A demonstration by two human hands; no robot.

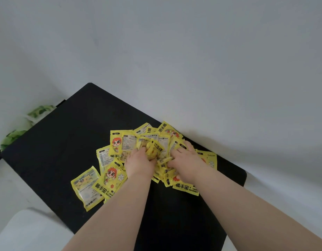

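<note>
Many packets point(109, 180) at mixed angles, left hand point(140, 161) gripping, right hand point(186, 160) pressing

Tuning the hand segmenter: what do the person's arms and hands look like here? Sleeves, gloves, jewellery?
Left hand and right hand are bare: no gloves, rings or watch visible. Both forearms are uncovered to the frame edge, no sleeves in view. Left fingertips are hidden among the yellow plastic hand-warmer packets.

Hand-warmer packets point(109, 180): at least a dozen, overlapping, exact number unclear
Hands: two, left hand point(140, 163) and right hand point(183, 160)
Black table point(56, 142): one
Green-patterned cloth point(20, 127): one
</note>
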